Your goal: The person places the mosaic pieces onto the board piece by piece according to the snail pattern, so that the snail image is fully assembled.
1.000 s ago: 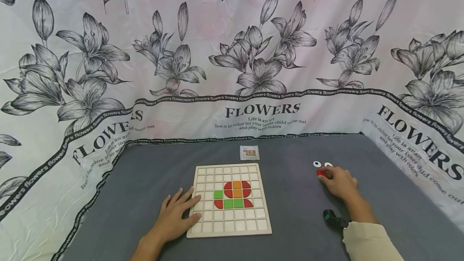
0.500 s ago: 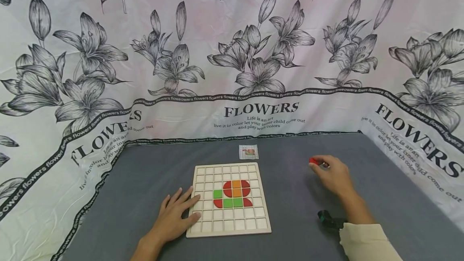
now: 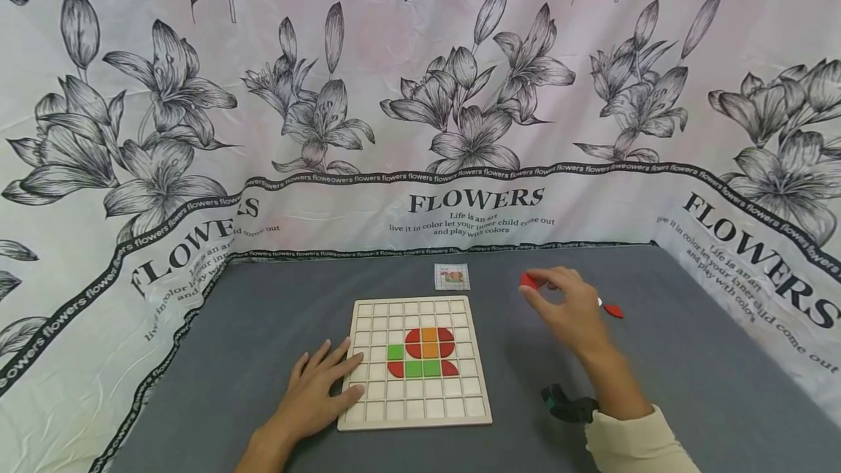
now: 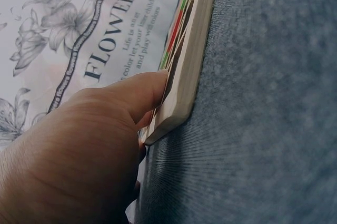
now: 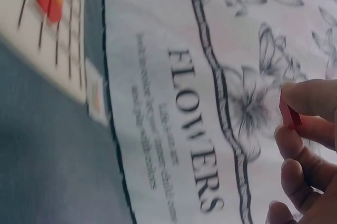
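Note:
In the head view a wooden grid board (image 3: 375,410) lies on the grey table. Red, orange and green tiles (image 3: 431,368) fill several of its cells. My left hand (image 3: 312,396) rests with spread fingers on the board's left edge, thumb over the rim; the left wrist view shows this thumb (image 4: 139,95) against the board's side. My right hand (image 3: 570,312) is raised over the table, right of the board. Between thumb and fingertips it pinches a red tile (image 3: 528,281), seen edge-on as a thin red piece (image 5: 289,112) in the right wrist view.
A small pattern card (image 3: 451,277) lies behind the board. Another red tile (image 3: 614,311) lies on the table beyond my right hand, with a white piece (image 3: 599,302) partly hidden beside it. A flower-printed cloth (image 3: 473,214) stands behind the table.
My right hand has lifted the red tile from the pieces at the right and carried it left, toward the board. The left hand has stayed on the board's edge.

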The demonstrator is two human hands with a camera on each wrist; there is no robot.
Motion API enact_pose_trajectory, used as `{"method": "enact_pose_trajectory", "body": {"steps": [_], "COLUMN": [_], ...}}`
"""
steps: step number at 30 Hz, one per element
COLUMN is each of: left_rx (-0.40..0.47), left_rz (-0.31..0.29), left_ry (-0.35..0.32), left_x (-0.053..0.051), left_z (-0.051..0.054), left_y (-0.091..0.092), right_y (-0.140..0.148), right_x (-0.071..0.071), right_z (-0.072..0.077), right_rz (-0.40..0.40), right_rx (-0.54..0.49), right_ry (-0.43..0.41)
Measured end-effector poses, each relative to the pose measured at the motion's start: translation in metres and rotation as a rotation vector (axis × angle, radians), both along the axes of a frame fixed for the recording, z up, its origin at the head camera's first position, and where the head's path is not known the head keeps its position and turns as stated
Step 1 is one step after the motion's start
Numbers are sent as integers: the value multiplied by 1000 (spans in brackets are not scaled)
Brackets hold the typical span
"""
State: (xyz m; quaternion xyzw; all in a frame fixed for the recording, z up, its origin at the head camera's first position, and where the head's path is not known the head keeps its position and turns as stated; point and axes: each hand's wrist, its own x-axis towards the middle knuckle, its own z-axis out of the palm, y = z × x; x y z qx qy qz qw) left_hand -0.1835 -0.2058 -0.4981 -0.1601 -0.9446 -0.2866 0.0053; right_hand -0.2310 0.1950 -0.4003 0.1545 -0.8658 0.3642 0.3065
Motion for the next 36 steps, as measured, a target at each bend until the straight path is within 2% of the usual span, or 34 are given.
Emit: {"method": "enact_pose_trajectory", "body": {"steps": [6, 11, 14, 20, 29, 36], "left_rx": [-6, -12, -12, -6, -23, -27], "left_rz": [2, 7, 1, -5, 8, 11], "left_ry": [4, 12, 7, 12, 7, -6], "left_x": [1, 0, 0, -1, -1, 0], "left_z": [1, 1, 1, 2, 1, 1], "left_y": [0, 0, 0, 0, 1, 2], "right_y": [-31, -59, -75, -104, -139, -158], "right_x": [0, -5, -6, -7, -16, -21], "right_z": [5, 1, -2, -12, -40, -61], "right_rz": [68, 141, 177, 214, 236, 253], "right_rx": [-25, -51, -63, -77, -79, 6], "right_ry": [77, 127, 126, 30, -114, -212]}}
